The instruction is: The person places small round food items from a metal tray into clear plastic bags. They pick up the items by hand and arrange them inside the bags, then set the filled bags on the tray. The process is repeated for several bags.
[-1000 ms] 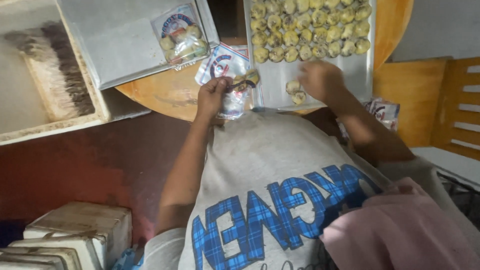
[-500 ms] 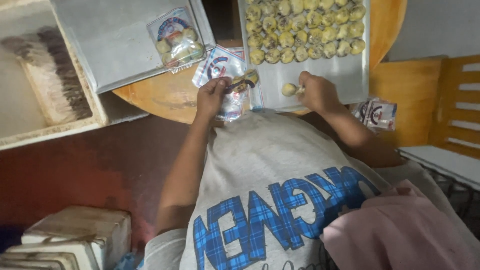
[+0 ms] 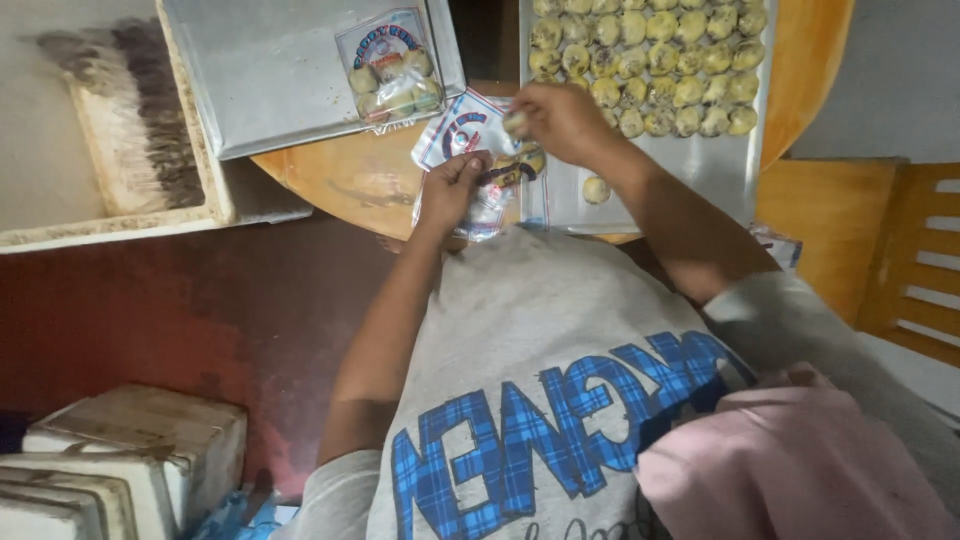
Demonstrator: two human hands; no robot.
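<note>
My left hand (image 3: 452, 187) grips the edge of a clear printed plastic bag (image 3: 478, 160) that holds a few round pale cookies. My right hand (image 3: 562, 118) is at the bag's mouth, pinching one cookie (image 3: 516, 123) between its fingers. Just right of the bag lies a metal tray (image 3: 700, 175) with several rows of round cookies (image 3: 650, 60); a single loose cookie (image 3: 596, 189) sits on the tray's bare part below them.
A second metal tray (image 3: 270, 80) at the upper left carries a filled, closed cookie bag (image 3: 390, 70). Both trays rest on a round wooden table (image 3: 340, 185). A white box with a brush (image 3: 120, 120) stands left, stacked white boxes (image 3: 110, 460) lower left, a wooden chair (image 3: 900, 260) right.
My right hand picked a cookie off the tray and carried it left to the mouth of the bag. My left hand kept hold of the bag.
</note>
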